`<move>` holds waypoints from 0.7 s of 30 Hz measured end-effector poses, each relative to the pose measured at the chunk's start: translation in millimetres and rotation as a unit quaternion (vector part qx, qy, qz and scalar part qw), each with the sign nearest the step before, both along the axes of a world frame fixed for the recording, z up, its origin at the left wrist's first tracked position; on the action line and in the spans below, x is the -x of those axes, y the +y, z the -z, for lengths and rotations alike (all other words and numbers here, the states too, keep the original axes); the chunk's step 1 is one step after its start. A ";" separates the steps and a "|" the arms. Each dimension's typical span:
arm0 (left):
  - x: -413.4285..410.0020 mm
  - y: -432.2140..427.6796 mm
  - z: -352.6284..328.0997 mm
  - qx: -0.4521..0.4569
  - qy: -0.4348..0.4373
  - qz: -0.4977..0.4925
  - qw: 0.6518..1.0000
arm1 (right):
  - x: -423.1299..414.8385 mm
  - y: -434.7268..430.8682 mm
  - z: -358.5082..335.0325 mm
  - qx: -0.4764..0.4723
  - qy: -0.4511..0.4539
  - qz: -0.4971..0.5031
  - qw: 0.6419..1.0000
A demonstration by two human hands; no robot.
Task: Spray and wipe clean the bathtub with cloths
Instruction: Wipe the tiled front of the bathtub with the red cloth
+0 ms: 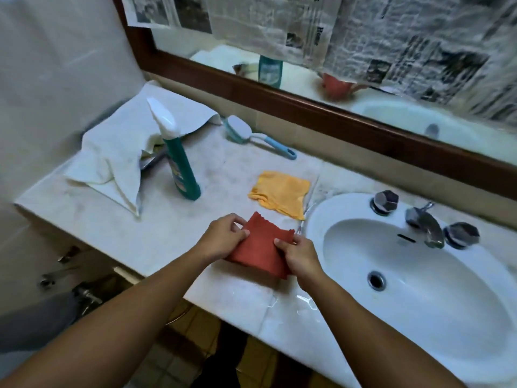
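Both hands pinch red cloth on counter just left of sink: left hand, right hand; prep step, looks like folding; next likely grab spray bottle, farther left; bathtub unseen

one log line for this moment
left hand: pinches red cloth | right hand: pinches red cloth | spray bottle: upright on counter, untouched | yellow cloth: lying on counter

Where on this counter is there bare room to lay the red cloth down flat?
Bare counter lies between the spray bottle and the yellow cloth, and along the front edge between the white towel and the left hand. The back-left corner is crowded: towel, bottle and scrub brush sit close together.
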State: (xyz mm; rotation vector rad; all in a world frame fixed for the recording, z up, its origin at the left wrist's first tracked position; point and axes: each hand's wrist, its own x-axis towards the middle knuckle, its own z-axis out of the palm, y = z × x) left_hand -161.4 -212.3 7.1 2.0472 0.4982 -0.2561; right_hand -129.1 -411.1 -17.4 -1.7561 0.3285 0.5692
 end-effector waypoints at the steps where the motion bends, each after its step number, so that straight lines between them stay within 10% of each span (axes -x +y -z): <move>1: -7.6 6.7 5.8 0.009 0.010 0.013 1.000 | -3.6 5.4 5.7 0.013 0.007 0.009 1.000; 21: -55.5 18.3 41.4 -0.214 -0.010 0.226 0.950 | -22.9 4.9 14.4 0.279 -0.059 -0.021 0.958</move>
